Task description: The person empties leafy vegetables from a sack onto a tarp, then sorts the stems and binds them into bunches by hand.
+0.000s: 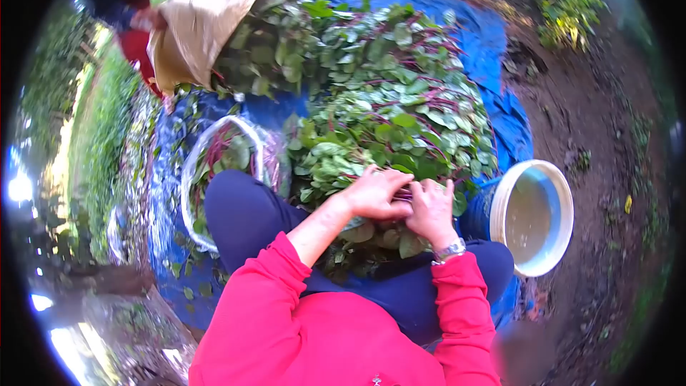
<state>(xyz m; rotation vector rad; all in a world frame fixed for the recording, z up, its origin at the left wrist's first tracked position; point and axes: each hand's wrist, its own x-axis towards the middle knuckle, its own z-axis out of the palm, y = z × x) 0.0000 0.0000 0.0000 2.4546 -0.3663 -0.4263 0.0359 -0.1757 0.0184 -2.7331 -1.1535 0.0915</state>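
My left hand (379,193) and my right hand (431,209) meet over my lap with the fingers curled in. Between them they hold a bunch of purple-stemmed leafy greens (406,241), whose leaves hang below my hands. The fingers cover most of the gripped stems. Just beyond my hands a large heap of the same greens (400,121) spreads out, with green leaves and reddish-purple stems. A watch (450,249) is on my right wrist.
A blue tarp (511,125) lies beneath the heap. To my right stands a bucket (566,221) of cloudy water. A clear plastic bag (187,189) with greens sits by my left knee. At upper left, a person in red holds a tan sack (214,11) above greens.
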